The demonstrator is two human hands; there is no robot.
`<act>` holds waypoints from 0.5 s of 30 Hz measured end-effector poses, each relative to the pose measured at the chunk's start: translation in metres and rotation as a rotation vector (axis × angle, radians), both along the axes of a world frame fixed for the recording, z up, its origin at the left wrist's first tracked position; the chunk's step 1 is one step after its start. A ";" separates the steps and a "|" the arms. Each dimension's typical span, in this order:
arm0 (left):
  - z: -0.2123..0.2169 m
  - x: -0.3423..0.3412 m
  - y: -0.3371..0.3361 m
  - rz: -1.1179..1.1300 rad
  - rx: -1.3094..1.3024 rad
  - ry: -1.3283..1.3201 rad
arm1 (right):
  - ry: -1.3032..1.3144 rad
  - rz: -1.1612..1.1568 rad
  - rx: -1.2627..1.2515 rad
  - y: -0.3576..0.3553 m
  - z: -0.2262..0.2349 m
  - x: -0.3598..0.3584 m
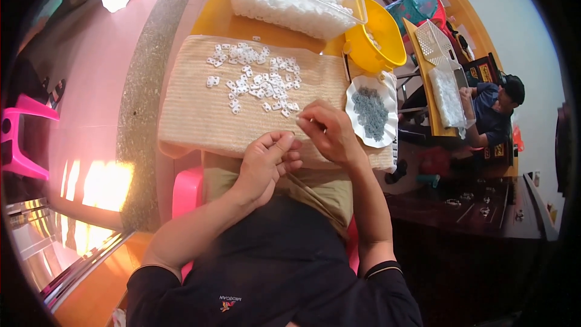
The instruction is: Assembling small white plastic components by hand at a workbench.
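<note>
Close to my lap, my left hand (270, 162) is closed, thumb pressed against the fingers. Whatever it pinches is too small to make out. My right hand (331, 133) hovers just beside it, its thumb and fingertips drawn together; I cannot see what lies between them. Beyond both hands, many small white plastic pieces with holes (266, 85) are scattered over a beige striped cloth (187, 106). To the right of my right hand stands a white scalloped dish (392, 109) with a heap of small grey pieces (370, 113) in it.
A clear bin (356, 19) full of white pieces stands at the far edge, with a yellow bucket (393, 54) to its right. Another person (493, 106) sits at the right by a tray of white pieces (449, 100). A pink stool (27, 136) is at the left.
</note>
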State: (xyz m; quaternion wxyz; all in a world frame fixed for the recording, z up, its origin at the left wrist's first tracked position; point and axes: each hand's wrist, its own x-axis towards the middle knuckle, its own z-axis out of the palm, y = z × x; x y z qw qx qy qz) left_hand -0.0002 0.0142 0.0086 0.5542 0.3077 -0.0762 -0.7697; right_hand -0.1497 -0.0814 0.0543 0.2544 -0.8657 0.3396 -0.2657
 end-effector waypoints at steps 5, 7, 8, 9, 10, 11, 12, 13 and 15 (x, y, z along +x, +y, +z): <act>0.001 0.001 0.000 -0.016 -0.033 0.075 | -0.055 0.060 0.113 0.029 0.004 -0.008; -0.001 0.000 0.000 -0.035 -0.036 0.049 | -0.064 0.075 0.137 0.031 0.005 -0.011; -0.003 0.000 0.000 -0.036 -0.038 0.014 | -0.083 0.108 0.163 0.030 0.006 -0.013; -0.004 0.001 0.000 -0.048 -0.032 0.032 | -0.102 0.136 0.196 0.029 0.004 -0.016; -0.004 0.000 0.000 -0.060 -0.035 0.035 | -0.101 0.123 0.193 0.028 0.003 -0.019; -0.003 0.000 0.000 -0.081 -0.046 0.019 | -0.158 0.139 0.291 0.029 0.002 -0.022; -0.002 0.000 0.000 -0.100 -0.058 0.004 | -0.217 0.156 0.390 0.030 0.001 -0.025; -0.002 0.000 0.001 -0.109 -0.059 0.004 | -0.218 0.147 0.387 0.030 -0.003 -0.029; -0.002 -0.001 0.001 -0.158 -0.068 0.030 | -0.300 0.203 0.495 0.028 -0.010 -0.035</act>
